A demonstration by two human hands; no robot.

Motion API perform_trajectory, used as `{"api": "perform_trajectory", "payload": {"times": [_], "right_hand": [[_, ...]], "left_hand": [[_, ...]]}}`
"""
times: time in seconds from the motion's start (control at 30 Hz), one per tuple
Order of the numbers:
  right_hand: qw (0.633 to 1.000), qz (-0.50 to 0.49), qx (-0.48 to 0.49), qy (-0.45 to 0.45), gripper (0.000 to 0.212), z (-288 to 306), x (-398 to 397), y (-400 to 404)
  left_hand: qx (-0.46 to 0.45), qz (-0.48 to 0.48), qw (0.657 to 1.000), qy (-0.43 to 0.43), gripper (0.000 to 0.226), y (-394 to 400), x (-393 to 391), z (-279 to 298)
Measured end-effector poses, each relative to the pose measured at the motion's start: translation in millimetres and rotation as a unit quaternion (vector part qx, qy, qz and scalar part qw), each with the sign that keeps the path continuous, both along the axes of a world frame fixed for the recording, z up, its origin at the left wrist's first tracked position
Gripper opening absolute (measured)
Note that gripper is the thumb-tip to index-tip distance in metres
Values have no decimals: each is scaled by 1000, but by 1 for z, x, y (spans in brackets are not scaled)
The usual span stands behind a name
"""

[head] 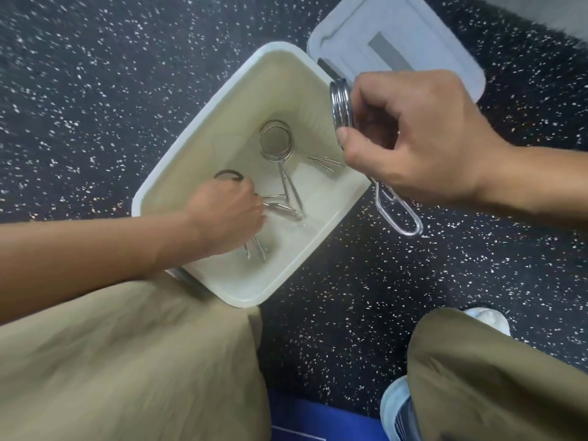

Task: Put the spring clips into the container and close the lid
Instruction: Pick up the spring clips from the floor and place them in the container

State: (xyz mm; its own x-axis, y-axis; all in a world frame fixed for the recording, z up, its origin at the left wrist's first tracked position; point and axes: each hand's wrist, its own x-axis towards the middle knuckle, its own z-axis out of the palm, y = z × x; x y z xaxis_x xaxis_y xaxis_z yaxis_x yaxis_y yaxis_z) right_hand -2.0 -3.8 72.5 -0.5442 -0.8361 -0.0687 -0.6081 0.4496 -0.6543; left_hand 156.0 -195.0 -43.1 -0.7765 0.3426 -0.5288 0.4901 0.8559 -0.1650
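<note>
A white square container point(165, 160) stands open on the dark speckled floor. Inside it lies a metal spring clip point(277, 144) with its coil toward the far side, and thin clip handles point(324, 162) show near the right wall. My left hand point(227, 214) is down inside the container, closed around another spring clip point(280, 210) whose handles stick out from the fingers. My right hand point(410, 138) hovers over the container's right corner, holding a third spring clip point(341, 105) by its coil; its looped handles hang below the hand. The grey lid point(445, 33) lies flat beyond the container.
My two knees in khaki trousers fill the lower part of the view, the left one point(127, 361) touching the container's near corner. A shoe point(490, 318) shows at the right, and a blue surface point(318, 421) at the bottom edge.
</note>
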Motion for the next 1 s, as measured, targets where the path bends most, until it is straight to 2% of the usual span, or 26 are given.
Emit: {"api": "perform_trajectory", "payload": {"times": [0.03,0.17,0.33,0.5,0.63,0.8,0.93,1.0], "right_hand": [[1000,8,1,9,19,0,0,-5],[999,28,4,32,18,-1,2,-25],[989,92,64,92,19,-7,1,-45],[965,173,125,149,21,-18,-1,-66],[943,211,159,203,19,-40,3,-88],[909,246,224,251,17,-83,7,-104],[892,253,285,243,10,-108,9,-102],[886,257,296,249,16,-117,10,-100]], "left_hand": [[-4,-16,1000,13,35,1,3,0],[20,55,998,-34,48,8,6,4],[25,72,995,-61,43,10,11,9],[46,97,994,-24,25,12,15,12],[64,102,993,-17,22,13,17,17],[91,94,991,14,29,11,18,22],[107,109,988,23,38,9,17,31],[113,113,987,26,40,8,17,34]]}}
